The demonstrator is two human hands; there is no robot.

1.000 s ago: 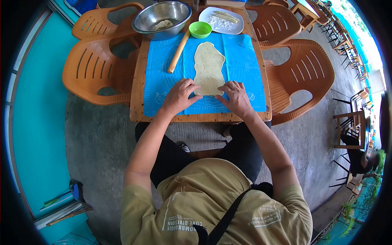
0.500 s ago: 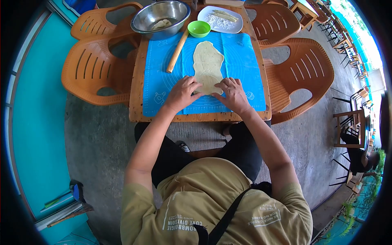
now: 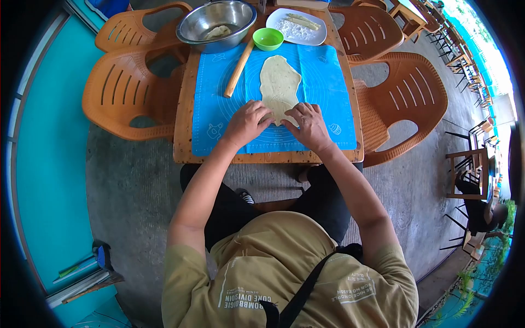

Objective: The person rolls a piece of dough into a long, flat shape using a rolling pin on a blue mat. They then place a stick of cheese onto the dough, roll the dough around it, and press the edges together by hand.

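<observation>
A long flattened sheet of dough (image 3: 280, 82) lies on the blue mat (image 3: 213, 112), its narrow length pointing away from me. At its near end, my left hand (image 3: 250, 121) has its fingertips and thumb closed on the left corner. My right hand (image 3: 307, 124) grips the right corner in the same way. Between the thumbs the near edge of the dough shows, drawn to a narrow tip. A wooden rolling pin (image 3: 239, 70) rests on the mat, left of the dough.
Beyond the dough stand a green bowl (image 3: 268, 39), a steel bowl (image 3: 216, 26) with dough inside, and a white plate (image 3: 297, 26) with flour and dough strips. Orange chairs (image 3: 402, 93) flank the wooden table (image 3: 183, 134). A person in black is at the far right.
Both hands have moved slightly inward, and the dough's near edge between them is narrower.
</observation>
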